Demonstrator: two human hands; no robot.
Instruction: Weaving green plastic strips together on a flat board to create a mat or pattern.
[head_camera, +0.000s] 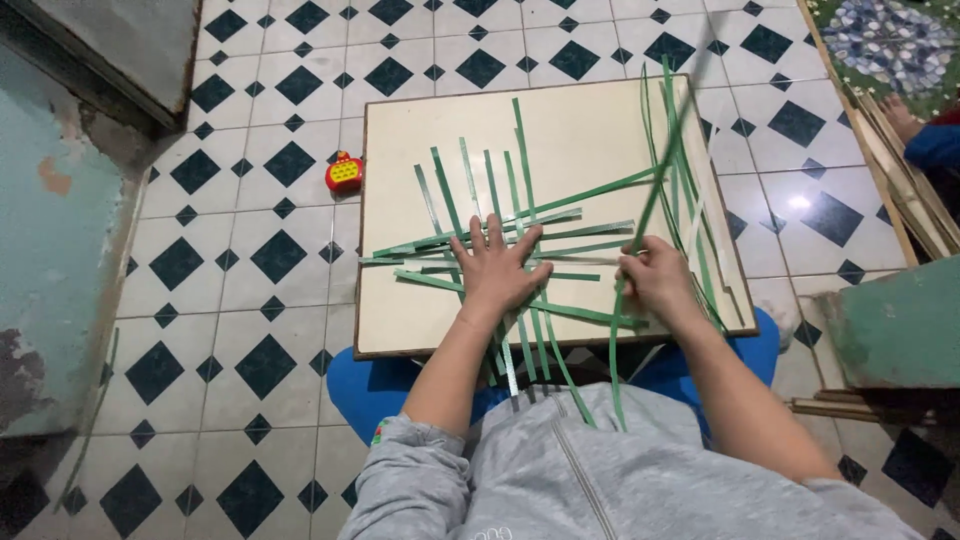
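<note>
A cream board rests on the person's lap over a black-and-white tiled floor, and on it lies a loose weave of green strips, some running near to far, others left to right.

The left hand lies flat on the middle of the weave, palm down, its fingers spread apart and pressing the crossed strips against the board.

The right hand sits just right of the weave, its fingers closed together around one long strip. That strip rises from the hand toward the far right corner of the board (its upper part is blurred) and its near end hangs down past the board's near edge over the grey sweater.

A bundle of spare strips lies along the right side of the board.

On the floor just left of the board stands a small red and yellow toy. Another person's blue sleeve shows at the far right edge, well apart from the hands.
</note>
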